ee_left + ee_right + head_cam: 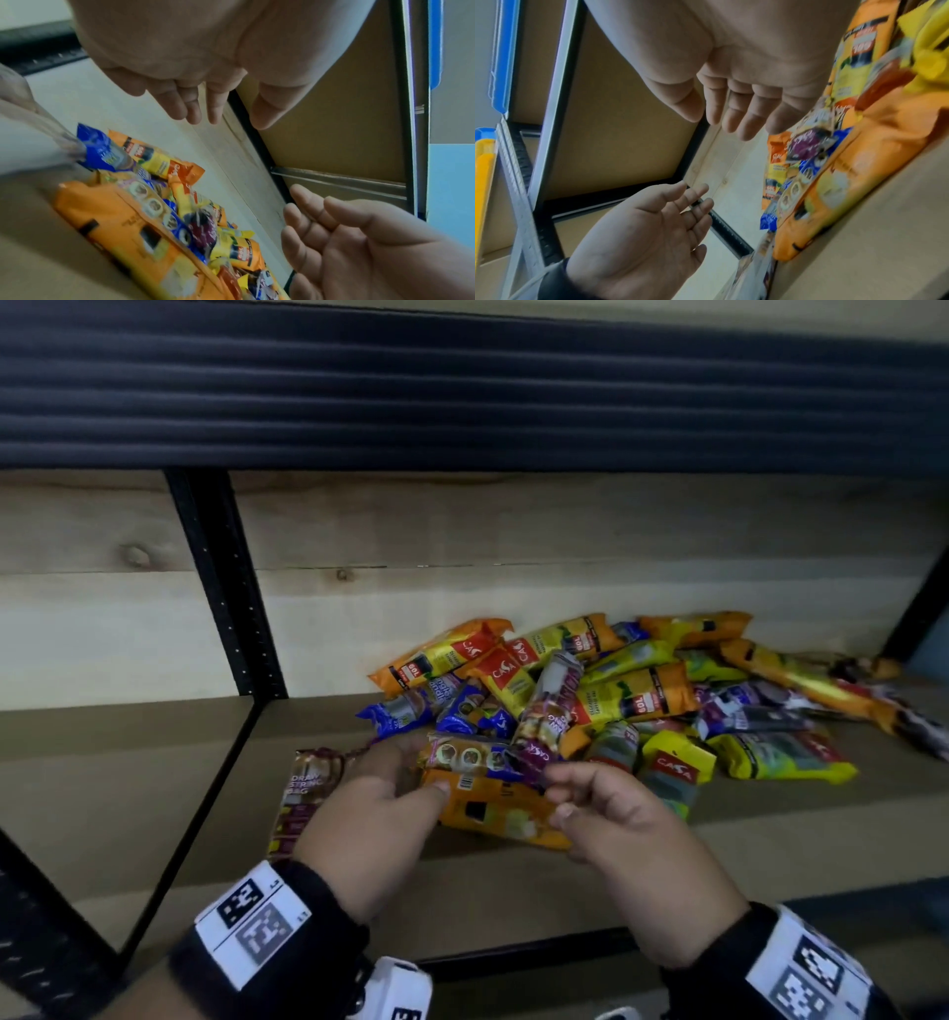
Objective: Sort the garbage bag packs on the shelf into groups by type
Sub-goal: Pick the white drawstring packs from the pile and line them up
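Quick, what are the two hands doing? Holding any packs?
Left hand: open, holding nothing.
Right hand: open, fingers loosely curled, holding nothing.

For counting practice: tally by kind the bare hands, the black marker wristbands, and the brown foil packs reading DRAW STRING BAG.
Bare hands: 2, left hand, right hand
Black marker wristbands: 2, left wristband, right wristband
Brown foil DRAW STRING BAG packs: 1
Total: 5

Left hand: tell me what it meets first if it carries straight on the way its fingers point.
Probably the blue pack. The left hand, open, points up into the pile just left of the orange pack, and that blue one lies nearest beyond its fingertips. How high the hand rides above the shelf is unclear.
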